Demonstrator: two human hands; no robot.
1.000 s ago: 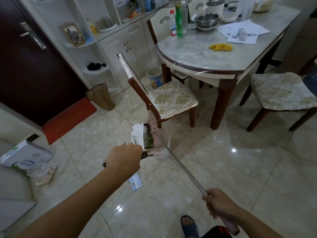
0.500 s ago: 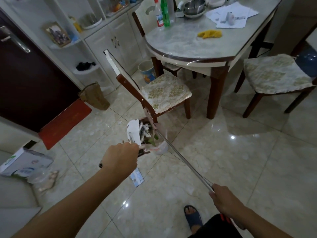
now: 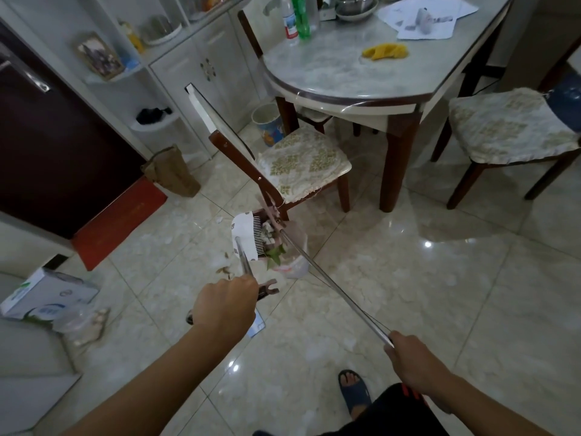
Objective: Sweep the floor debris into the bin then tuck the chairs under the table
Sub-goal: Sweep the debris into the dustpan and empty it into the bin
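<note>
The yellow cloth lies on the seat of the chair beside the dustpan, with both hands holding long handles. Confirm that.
Not quite. The head view shows the yellow cloth on the table, not on the chair seat. The left hand and right hand do hold long handles.

Home dining room: marble-topped desk [image 3: 333, 73] upper right, cushioned chairs [image 3: 301, 162], white cabinets [image 3: 201, 67] upper left, tiled floor [image 3: 440, 294].

Yellow crumpled cloth [image 3: 385, 51] lies beside white loose papers [image 3: 430, 17]. Green plastic bottle [image 3: 300, 17] stands upright. Brown paper bag [image 3: 171, 171] slumps beside red rectangular doormat [image 3: 119, 221].
</note>
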